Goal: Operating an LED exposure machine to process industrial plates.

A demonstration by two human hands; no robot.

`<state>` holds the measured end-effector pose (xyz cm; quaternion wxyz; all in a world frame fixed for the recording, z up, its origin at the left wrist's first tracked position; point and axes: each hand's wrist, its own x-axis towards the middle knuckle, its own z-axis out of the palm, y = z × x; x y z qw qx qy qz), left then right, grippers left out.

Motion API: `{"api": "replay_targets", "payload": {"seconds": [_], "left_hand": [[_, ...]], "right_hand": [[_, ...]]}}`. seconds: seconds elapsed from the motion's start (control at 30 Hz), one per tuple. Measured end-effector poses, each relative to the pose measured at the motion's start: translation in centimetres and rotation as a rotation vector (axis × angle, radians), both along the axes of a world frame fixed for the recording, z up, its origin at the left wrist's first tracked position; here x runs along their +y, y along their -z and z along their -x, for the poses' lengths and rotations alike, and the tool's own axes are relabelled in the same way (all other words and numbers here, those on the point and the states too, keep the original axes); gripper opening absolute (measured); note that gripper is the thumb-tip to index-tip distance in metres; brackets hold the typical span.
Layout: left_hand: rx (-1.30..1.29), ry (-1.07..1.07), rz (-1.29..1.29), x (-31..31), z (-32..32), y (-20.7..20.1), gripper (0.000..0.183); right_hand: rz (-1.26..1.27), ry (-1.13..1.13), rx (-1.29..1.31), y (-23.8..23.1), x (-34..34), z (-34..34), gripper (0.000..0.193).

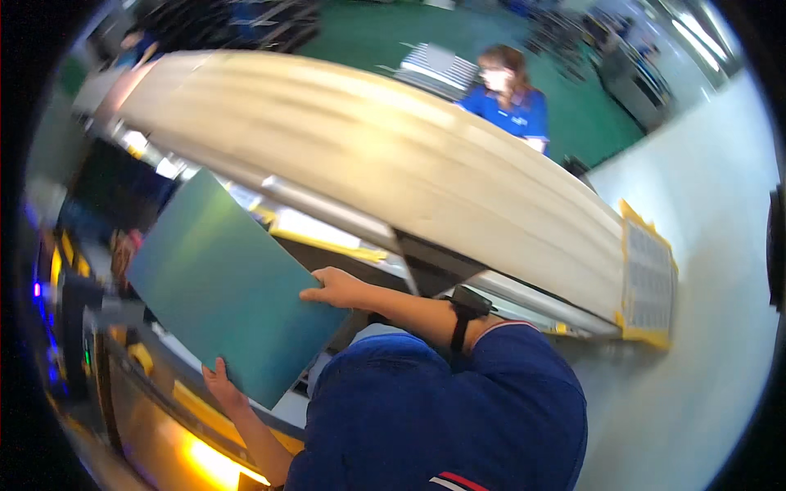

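A large flat rectangular blue-green sheet [233, 282], perhaps a metal plate, is held in front of me, tilted and off the bench. My right hand [337, 288] grips its right edge, thumb on the face and the other fingers partly behind it. On the lower left edge is my left hand [223, 386], with its fingers curled round behind the sheet, mostly hidden. A black strap with a small box [469, 311] is worn on my right arm.
A long pale conveyor-like belt or table [360, 135] runs across beyond the sheet. Behind it stands a person in a blue shirt [512, 110]. At lower left, a machine [147, 409] glows orange. A yellow-edged printed sheet [649, 274] hangs on the right.
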<state>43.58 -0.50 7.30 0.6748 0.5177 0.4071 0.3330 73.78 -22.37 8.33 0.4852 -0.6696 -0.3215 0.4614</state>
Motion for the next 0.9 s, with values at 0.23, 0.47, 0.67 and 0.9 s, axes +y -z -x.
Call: {"api": "replay_targets", "payload": {"seconds": [0.23, 0.47, 0.67, 0.9], "left_hand": [[0.320, -0.497, -0.028, -2.1, 24.2, 5.0, 0.024], [0.597, -1.193, -0.100, -9.7, 37.5, 6.8, 0.042], [1.426, -0.968, 0.488, -13.7, 37.1, 6.7, 0.069], [1.598, -0.926, 0.499, -14.3, 37.0, 7.0, 0.072]], "right_hand": [[-0.053, -0.480, 0.272, 4.0, 17.4, 15.5, 0.030], [-0.107, -0.933, -0.004, 7.1, 34.7, 32.6, 0.033], [-0.066, -1.210, -0.362, 4.3, 47.3, 47.5, 0.030], [-0.530, -1.297, -0.972, 7.8, 57.3, 60.5, 0.061]]}}
